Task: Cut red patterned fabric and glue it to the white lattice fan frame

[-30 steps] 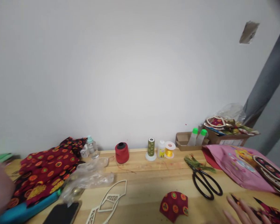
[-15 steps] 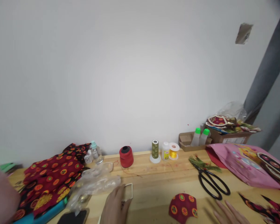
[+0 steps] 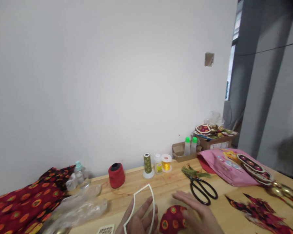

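Note:
My left hand (image 3: 139,218) is closed on a thin cream-coloured frame (image 3: 142,189) with curved sides and an open middle, raised above the table; its lower end runs out of view. Just to the right lies a small cut piece of dark red fabric (image 3: 173,218) with round flower prints. My right hand (image 3: 201,213) is over the right edge of this piece, fingers stretched out to the left. Whether it touches the fabric is unclear. A cream piece with cut-out openwork (image 3: 105,229) lies left of my left hand, partly cut off.
Black-handled scissors (image 3: 202,193) lie beyond my right hand by a green tassel (image 3: 194,171). Along the wall stand a red thread cone (image 3: 116,176), a green spool (image 3: 147,163) and a yellow spool (image 3: 166,165). Left are printed cloth (image 3: 26,198) and plastic bags (image 3: 80,204); right, a pink bag (image 3: 226,169).
The view has swung to the right. My left hand has lifted the cream frame off the table. My right hand has moved left to the red fabric piece.

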Tool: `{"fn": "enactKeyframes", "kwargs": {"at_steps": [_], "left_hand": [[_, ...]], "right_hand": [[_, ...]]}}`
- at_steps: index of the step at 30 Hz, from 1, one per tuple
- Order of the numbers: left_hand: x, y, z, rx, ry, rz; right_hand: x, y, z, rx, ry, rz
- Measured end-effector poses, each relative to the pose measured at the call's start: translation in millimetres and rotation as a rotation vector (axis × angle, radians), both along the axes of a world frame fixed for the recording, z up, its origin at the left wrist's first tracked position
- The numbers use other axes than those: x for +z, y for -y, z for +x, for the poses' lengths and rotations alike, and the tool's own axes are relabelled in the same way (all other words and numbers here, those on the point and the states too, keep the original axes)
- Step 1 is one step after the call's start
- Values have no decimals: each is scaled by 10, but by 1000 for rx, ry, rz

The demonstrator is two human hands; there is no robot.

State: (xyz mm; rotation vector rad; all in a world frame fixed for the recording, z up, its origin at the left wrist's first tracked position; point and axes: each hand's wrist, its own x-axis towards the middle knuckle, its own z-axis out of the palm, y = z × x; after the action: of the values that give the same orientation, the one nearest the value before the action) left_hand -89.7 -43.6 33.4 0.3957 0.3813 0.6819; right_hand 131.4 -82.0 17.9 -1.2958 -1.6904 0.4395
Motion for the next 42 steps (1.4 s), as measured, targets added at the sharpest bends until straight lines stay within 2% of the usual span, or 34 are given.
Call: {"fn": "enactKeyframes", "kwargs": {"at_steps": [2,5,7,11,17,20,24,27,30,35,38,42], "left_hand": [[20,-27,163,-42,62,46],[27,-60,360,-67,71,105],[16,-86,461,-64,11,107],[-36,-153,641,36,-110,105],[-99,-91,832,194,-258,79],[-84,-6,869,313,-396,76],[-92,48,864,347,-512,202],[-110,47,835,400,-661,294],[-121,30,802,445,-765,286],[-192,-34,747,577,-650,219],[-239,-74,724,612,-631,235],[-232,-101,700,622,-622,265]], "right_hand": [[204,-141,-202,133,-301,-113],[312,-331,-223,196,-539,-151],[289,-425,-102,210,-585,-138],[165,-537,143,249,-609,-141],[16,-583,189,232,-687,-219],[8,-576,173,200,-686,-253],[2,-570,171,186,-695,-313],[-31,-569,160,228,-675,-335],[-53,-551,138,277,-676,-368],[-59,-514,121,372,-702,-500],[-95,-510,101,392,-684,-488],[-146,-495,48,350,-692,-477]]}}
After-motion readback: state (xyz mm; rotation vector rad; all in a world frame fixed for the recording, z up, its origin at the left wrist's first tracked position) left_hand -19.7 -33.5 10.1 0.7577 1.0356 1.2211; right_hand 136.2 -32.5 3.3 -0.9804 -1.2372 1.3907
